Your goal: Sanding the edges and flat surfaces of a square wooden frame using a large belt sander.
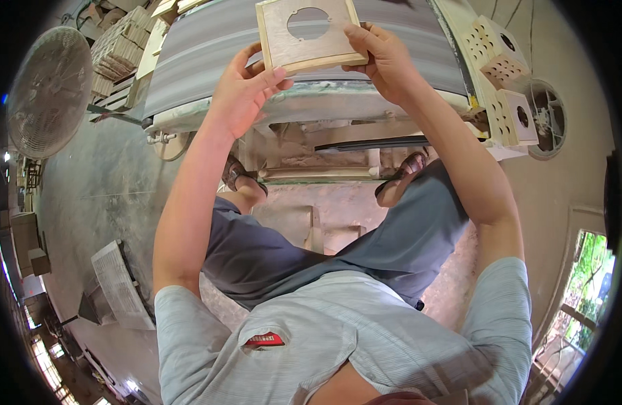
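Observation:
Between my two hands is a square wooden panel (274, 39) with a raised frame edge and a large round hole through its middle. It is lifted over the near edge of a wide grey conveyor belt (203, 57). My left hand (247, 88) pinches the panel's lower left corner, thumb on the front face. At its right edge my right hand (382, 61) grips it, thumb in front and the other fingers behind. Small notches show around the hole's rim.
White boxes (483, 44) with round holes stand right of the belt, another box (517, 118) nearer me. A fan (51, 91) stands at left, a second fan (548, 118) at right. Wooden pieces (128, 44) are stacked far left. A dark bar (371, 144) lies beneath the belt.

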Available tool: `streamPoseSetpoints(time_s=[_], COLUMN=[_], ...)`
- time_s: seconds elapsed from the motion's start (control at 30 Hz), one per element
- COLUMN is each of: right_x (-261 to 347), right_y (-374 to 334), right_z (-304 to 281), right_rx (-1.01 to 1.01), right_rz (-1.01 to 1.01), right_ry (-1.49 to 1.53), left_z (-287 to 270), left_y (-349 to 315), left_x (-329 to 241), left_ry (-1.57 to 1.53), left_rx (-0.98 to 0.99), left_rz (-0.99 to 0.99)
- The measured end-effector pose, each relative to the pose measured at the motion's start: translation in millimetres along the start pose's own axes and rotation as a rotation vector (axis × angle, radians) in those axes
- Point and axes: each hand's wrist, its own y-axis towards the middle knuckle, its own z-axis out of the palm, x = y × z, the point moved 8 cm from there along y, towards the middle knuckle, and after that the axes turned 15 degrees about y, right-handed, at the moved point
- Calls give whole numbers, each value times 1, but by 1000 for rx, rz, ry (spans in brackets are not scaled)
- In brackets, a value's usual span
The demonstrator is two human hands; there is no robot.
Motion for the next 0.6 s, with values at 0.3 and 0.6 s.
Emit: streamPoseSetpoints(time_s=[0.3,0.6], right_x=[23,15], right_y=[-39,-46], right_z=[-1,-26], right_rx=[126,93], right_rz=[87,322], right_ry=[168,-149], left_z=[12,19], left_y=[-1,6], left_x=[-13,-9], left_ry=[-407,-287], left_rx=[34,-24], left_rz=[63,66])
